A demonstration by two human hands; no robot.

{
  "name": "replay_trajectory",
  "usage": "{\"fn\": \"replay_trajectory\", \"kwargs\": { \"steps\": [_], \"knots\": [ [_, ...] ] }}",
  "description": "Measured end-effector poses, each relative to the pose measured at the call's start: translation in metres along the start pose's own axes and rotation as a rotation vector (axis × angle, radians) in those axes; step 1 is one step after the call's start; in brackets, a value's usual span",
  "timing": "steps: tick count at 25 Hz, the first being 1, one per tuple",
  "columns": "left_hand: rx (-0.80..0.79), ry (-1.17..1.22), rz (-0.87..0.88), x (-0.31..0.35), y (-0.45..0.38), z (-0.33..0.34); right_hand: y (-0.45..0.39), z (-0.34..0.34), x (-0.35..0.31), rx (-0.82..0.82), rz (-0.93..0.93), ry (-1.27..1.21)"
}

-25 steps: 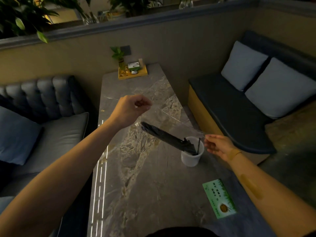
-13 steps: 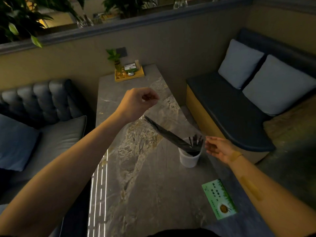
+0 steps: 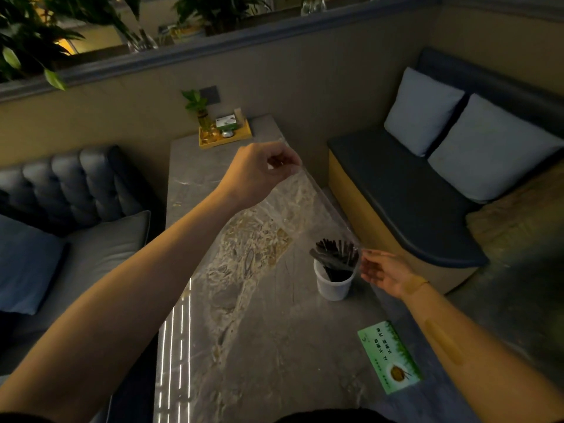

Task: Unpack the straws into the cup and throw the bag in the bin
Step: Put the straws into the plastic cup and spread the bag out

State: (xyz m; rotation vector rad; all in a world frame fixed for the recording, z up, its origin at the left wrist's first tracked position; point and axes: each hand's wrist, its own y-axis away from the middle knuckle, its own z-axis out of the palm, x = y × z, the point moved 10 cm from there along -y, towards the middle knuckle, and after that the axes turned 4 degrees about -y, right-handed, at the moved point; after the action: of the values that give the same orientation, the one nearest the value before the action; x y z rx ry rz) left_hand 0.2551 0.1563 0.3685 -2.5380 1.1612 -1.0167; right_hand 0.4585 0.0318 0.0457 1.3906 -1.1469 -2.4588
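Note:
A white cup stands on the marble table, right of centre. Several dark straws fan out of its mouth. A clear plastic bag stretches slanting from my raised left hand down to the cup, its lower open end still around the straw tops. My left hand pinches the bag's upper end. My right hand sits just right of the cup, its fingertips on the bag's lower edge. No bin is in view.
A green card lies on the table near its right edge. A yellow tray with a small plant and a box stands at the table's far end. Cushioned sofas flank the table on both sides.
My left hand has lifted the bag higher and away. The straws have slid out of the bag and dropped into the cup. My right hand stayed by the cup.

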Motion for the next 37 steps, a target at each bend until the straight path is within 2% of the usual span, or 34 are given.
{"fn": "replay_trajectory", "kwargs": {
  "steps": [5,11,18,25,31,35,37],
  "knots": [
    [0.038,0.017,0.001,-0.004,0.0,-0.01,0.0,0.0,-0.003,-0.013,-0.006,0.013],
    [0.131,0.056,-0.087,-0.035,0.012,-0.047,0.008,0.025,-0.02,-0.044,-0.084,0.072],
    [0.333,0.216,-0.282,-0.111,0.071,-0.108,0.025,0.077,-0.043,-0.079,-0.209,0.134],
    [0.544,0.405,-0.596,-0.191,0.192,-0.134,0.038,0.146,-0.049,-0.137,-0.389,0.222],
    [0.589,0.501,-0.894,-0.253,0.299,-0.101,0.037,0.196,-0.007,-0.272,-0.376,0.309],
    [0.568,0.503,-1.065,-0.282,0.374,-0.045,0.033,0.194,0.042,-0.216,-0.316,0.375],
    [0.564,0.473,-1.143,-0.288,0.404,-0.021,0.03,0.186,0.071,-0.241,-0.22,0.382]
  ]
}}
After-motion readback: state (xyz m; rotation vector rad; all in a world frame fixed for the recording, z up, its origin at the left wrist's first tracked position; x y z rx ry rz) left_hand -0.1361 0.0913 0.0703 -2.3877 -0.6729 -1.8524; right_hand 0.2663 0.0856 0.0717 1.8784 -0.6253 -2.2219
